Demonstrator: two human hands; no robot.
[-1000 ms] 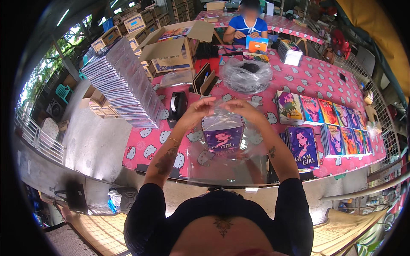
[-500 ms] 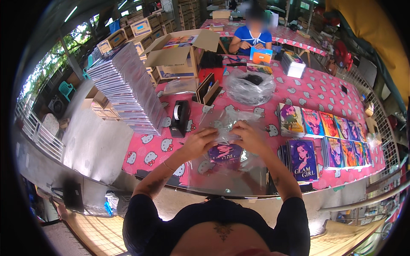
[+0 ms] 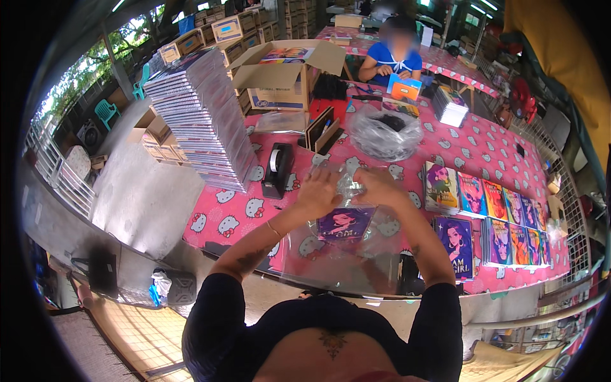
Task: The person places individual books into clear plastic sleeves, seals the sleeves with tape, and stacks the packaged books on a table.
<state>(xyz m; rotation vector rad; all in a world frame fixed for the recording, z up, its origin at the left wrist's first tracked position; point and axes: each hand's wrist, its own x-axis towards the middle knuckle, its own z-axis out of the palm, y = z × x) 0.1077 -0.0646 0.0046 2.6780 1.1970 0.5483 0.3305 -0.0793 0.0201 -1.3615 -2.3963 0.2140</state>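
In front of me lies a purple-covered notebook (image 3: pixel 344 223) with a drawn figure on it, inside or beneath clear plastic; which of the two I cannot tell. My left hand (image 3: pixel 320 191) rests flat on the plastic beyond the notebook's far left corner, fingers stretched forward. Bent fingers of my right hand (image 3: pixel 377 186) pinch the crumpled clear plastic bag (image 3: pixel 349 181) at the notebook's far edge. More clear plastic sheeting (image 3: pixel 337 267) spreads toward the table's near edge. Just left of my left hand stands a black tape dispenser (image 3: pixel 278 172).
A tall stack of wrapped notebooks (image 3: pixel 200 121) stands at left, with an open carton (image 3: pixel 277 89) behind it. Colourful notebooks (image 3: pixel 487 191) stand in rows at right. Farther back are a plastic bag (image 3: pixel 385 137) holding something dark, an upright brown holder (image 3: pixel 323 135) and a seated person (image 3: pixel 396 57).
My left hand has flattened from a pinch onto the plastic. My right hand has shifted slightly away from me. The whole view has swung a little, moving the scene rightward.
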